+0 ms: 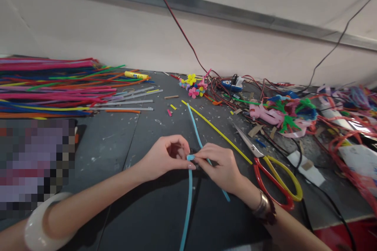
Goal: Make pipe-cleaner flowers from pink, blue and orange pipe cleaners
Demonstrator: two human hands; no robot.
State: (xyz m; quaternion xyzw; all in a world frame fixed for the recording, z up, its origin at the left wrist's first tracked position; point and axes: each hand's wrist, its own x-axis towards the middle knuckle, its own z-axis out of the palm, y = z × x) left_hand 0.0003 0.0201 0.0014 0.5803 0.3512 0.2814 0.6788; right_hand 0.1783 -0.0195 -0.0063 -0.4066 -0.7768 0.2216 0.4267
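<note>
My left hand (pixel 165 157) and my right hand (pixel 218 166) meet above the dark work surface, their fingertips pinching light-blue pipe cleaners (pixel 189 204). One length runs down toward me, and another rises past my right hand toward the far side. A small dark object is partly hidden between my fingers, and I cannot tell what it is. A long yellow pipe cleaner (pixel 216 131) lies just beyond my right hand. Red-and-yellow-handled scissors (pixel 272 178) rest to the right of that hand, with their blades pointing away from the handles toward the upper left.
Several multicoloured pipe cleaners (pixel 53 86) lie in a long pile at the far left, with a yellow glue stick (pixel 136 75) beside them. Pipe-cleaner flowers (pixel 192 86), tangled dark-red wires (pixel 226 94), and colourful craft pieces (pixel 282 111) crowd the far side. A pixelated patch (pixel 35 164) covers the left.
</note>
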